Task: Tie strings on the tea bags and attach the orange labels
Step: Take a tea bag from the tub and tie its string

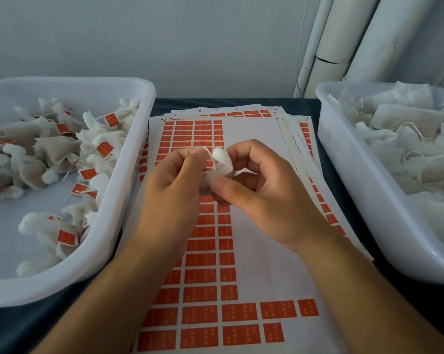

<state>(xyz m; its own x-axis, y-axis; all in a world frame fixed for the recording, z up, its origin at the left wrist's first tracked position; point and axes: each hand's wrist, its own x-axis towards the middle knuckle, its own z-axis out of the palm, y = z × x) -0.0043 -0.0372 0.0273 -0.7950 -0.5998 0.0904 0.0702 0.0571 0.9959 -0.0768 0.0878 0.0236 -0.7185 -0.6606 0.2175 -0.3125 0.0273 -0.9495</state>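
Observation:
A white tea bag (pixel 222 162) is held above the sheet of orange labels (pixel 203 277) in the middle of the table. My right hand (pixel 261 190) grips the bag's gathered body with curled fingers and thumb. My left hand (pixel 175 185) pinches the thin white string (pixel 207 152) at the bag's neck. The lower part of the bag is hidden behind my fingers. Many orange labels remain on the top sheet in rows; its right part is bare white backing.
A white bin (pixel 129 175) on the left holds several tied tea bags with orange labels. A white bin (pixel 343 159) on the right holds untied bags and loose strings. More label sheets are stacked below. White pipes (pixel 343 42) stand at the back right.

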